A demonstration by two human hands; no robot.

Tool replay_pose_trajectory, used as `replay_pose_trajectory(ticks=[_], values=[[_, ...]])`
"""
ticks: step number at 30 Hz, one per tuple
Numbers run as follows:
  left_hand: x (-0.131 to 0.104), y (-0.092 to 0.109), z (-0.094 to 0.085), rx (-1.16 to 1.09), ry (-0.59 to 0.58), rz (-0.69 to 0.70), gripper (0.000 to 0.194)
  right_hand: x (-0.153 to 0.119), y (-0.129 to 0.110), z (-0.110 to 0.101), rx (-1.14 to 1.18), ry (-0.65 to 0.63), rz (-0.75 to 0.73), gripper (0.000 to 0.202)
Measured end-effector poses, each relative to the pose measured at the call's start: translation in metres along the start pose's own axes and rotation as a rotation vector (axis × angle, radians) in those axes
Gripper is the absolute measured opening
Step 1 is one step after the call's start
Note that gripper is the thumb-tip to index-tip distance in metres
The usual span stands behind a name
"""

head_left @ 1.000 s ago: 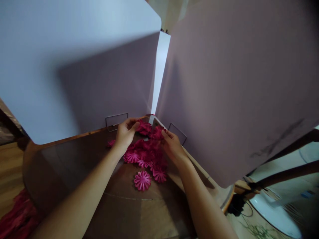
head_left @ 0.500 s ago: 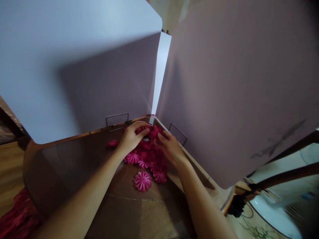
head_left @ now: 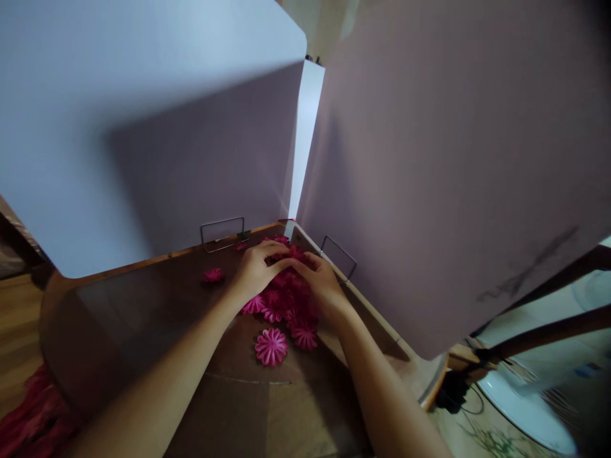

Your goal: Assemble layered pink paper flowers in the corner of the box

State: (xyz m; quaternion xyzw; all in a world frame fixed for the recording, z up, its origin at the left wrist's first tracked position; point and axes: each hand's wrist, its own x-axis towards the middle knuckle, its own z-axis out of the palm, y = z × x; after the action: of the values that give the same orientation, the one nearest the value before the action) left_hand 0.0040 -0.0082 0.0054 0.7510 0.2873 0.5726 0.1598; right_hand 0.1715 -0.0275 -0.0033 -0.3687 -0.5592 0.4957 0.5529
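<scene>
My left hand and my right hand meet over a pile of magenta artificial flowers. Their thumbs come together, and the fingers of both are closed around a magenta artificial flower, which they partly hide. Below the pile, one scalloped flower lies by itself on the brown tabletop. Another loose flower rests left of my left wrist. Part of the pile is covered by my hands.
Two tall pale panels, one at left and one at right, stand along the table's back edges. Wire loops, left and right, sit at their feet. Crumpled red-pink material is at lower left; a white round base stands on the floor at right.
My hands have come closer together, the thumbs now meeting in front of the held flower. The flower is more hidden than before. The view has shifted slightly.
</scene>
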Motion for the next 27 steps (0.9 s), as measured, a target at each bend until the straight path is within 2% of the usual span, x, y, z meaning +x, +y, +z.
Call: replay_pose_trajectory(ticks=[5,13,19,27], values=[[0.001,-0.001,0.0,-0.105,0.011,-0.145,0.007,0.0,-0.001,-0.001,-0.01,0.025,-0.006,0.024],[0.002,-0.006,0.001,-0.256,0.038,-0.242,0.014,0.0,0.001,-0.001,0.116,0.008,0.013,0.027],[0.002,-0.007,0.001,-0.404,0.113,-0.331,0.021,0.001,0.0,0.001,0.219,0.03,0.025,0.026],[0.002,-0.012,-0.007,-0.515,0.237,-0.382,0.021,0.004,-0.005,-0.004,0.362,0.148,0.051,0.022]])
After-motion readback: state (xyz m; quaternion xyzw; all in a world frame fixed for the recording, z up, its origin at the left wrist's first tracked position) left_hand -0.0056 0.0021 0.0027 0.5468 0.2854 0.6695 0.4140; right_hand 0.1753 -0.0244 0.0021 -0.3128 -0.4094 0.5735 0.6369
